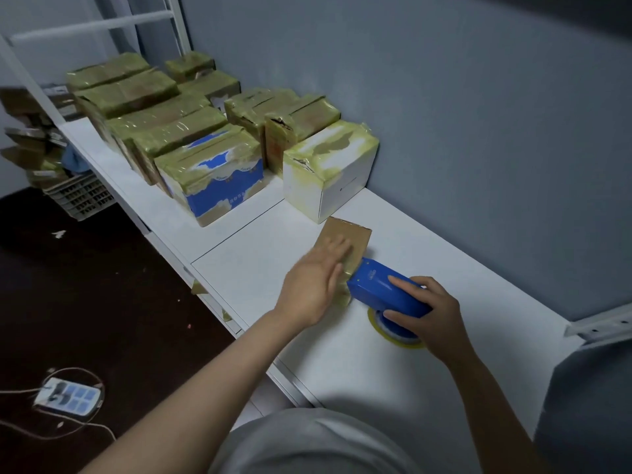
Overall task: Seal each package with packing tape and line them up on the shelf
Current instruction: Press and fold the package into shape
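A flat brown cardboard package [352, 236] lies on the white shelf top [427, 241]. My left hand [316, 277] presses flat on it with straight fingers. My right hand [429, 311] grips a blue tape dispenser [379, 287] whose front edge meets the package's near end; its yellowish tape roll [393, 331] shows beneath. Several taped packages stand in rows further along the shelf, among them a white box [328, 174] and a blue-and-white box [219, 177].
A grey wall [478, 114] runs behind the shelf. Left of the shelf, a plastic crate [80, 196] and loose cardboard sit on the dark floor. A power strip [68, 395] with cables lies on the floor. A white metal frame [102, 25] rises at the far end.
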